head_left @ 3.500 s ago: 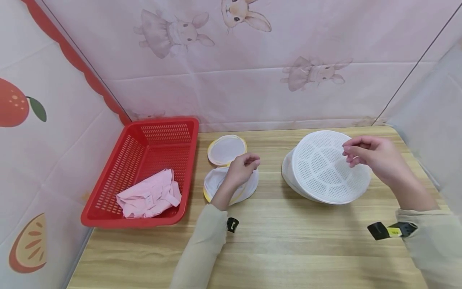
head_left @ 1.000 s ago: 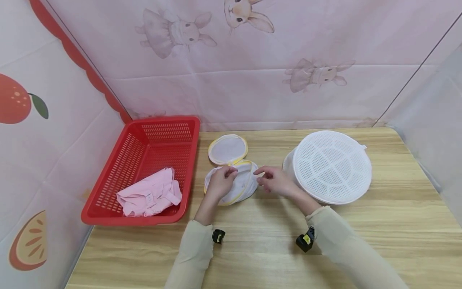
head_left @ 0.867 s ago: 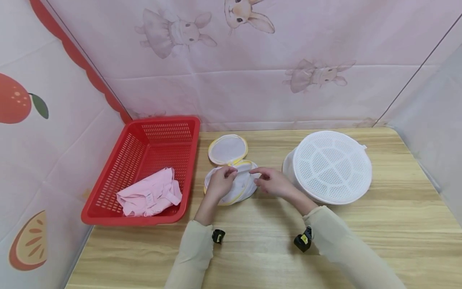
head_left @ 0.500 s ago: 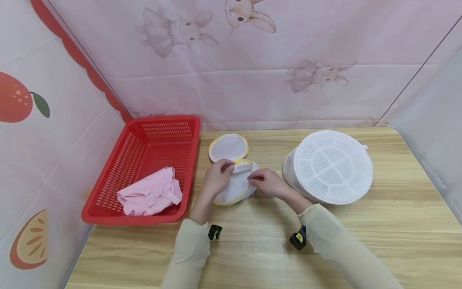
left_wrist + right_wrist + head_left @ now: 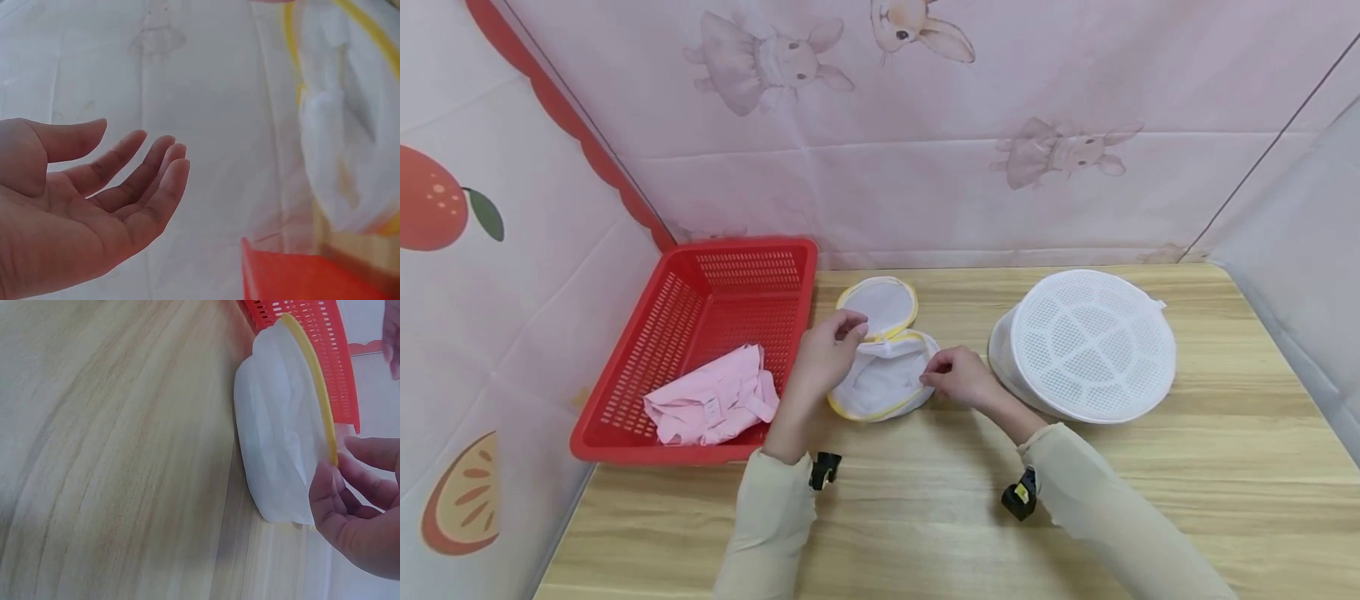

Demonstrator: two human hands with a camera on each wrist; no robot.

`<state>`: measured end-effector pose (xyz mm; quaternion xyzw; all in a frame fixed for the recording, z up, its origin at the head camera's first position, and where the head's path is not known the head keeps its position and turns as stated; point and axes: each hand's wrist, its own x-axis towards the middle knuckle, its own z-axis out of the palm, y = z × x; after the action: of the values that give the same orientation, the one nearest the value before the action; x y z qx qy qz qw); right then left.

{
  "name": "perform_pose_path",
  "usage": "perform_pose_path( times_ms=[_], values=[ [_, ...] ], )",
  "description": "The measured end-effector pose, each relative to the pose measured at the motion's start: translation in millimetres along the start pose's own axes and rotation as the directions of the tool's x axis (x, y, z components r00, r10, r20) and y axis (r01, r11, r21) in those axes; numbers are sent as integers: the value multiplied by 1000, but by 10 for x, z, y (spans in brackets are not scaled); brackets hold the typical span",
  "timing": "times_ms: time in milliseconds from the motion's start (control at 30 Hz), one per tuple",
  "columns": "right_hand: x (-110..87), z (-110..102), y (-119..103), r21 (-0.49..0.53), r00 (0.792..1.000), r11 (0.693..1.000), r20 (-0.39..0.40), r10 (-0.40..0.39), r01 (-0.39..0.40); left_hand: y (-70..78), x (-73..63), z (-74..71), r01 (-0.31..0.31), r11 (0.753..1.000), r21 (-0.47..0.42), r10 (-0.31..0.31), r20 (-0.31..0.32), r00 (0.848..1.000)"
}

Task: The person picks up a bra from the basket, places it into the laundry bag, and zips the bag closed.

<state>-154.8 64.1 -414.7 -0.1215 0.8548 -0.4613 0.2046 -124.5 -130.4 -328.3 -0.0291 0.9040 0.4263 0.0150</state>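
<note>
A small white mesh laundry bag [image 5: 880,387] with yellow zipper trim stands on the table, its round lid [image 5: 880,304] flipped back toward the wall. At the bag's right edge, my right hand [image 5: 962,379] pinches the yellow-trimmed rim between thumb and fingers, as the right wrist view shows on the bag's side [image 5: 281,425]. My left hand [image 5: 823,354] hovers between the bag and the red basket with nothing in it. Its fingers are relaxed and the palm is bare in the left wrist view, where the bag's mouth [image 5: 350,125] lies to the right.
A red plastic basket [image 5: 811,267] on the left holds a folded pink garment [image 5: 715,398]. On the right stands a larger white mesh cylinder [image 5: 1093,346] with a round top. A printed pink wall [image 5: 917,200] closes off the table's back edge.
My right hand came from above the white cylinder to the small bag and now holds its rim. My left hand left the bag, moving left toward the basket; the bag's mouth looks wider.
</note>
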Motion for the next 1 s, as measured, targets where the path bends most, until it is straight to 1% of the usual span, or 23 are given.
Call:
perform_pose_path(
  times_ms=[200,300,433,533,667,733,867,1000],
  values=[
    [8,-2,30,16,1000,1000,-30,8,-7,47,8,-176,-36,999,-1,36,14,999],
    [11,-5,39,24,1000,1000,-30,2,-1,47,19,-272,-51,999,11,51,-6,999],
    [27,-6,56,41,999,999,-37,17,-15,41,7,-404,-65,997,34,66,-35,997],
    [37,-11,69,56,998,998,-47,35,-32,30,-6,-509,-35,998,46,37,-39,999],
    [35,-18,85,60,998,998,-59,32,-28,-1,-17,-646,37,997,66,-34,-51,998],
    [34,-19,94,68,997,997,-67,29,-24,-31,-18,-714,63,995,77,-59,-62,996],
    [39,-22,129,107,996,994,-76,39,-30,-120,-24,-856,81,992,94,-74,-75,994],
    [47,-38,162,114,995,992,-82,61,-52,-230,-35,-987,100,991,91,-94,-60,994]
  ],
)
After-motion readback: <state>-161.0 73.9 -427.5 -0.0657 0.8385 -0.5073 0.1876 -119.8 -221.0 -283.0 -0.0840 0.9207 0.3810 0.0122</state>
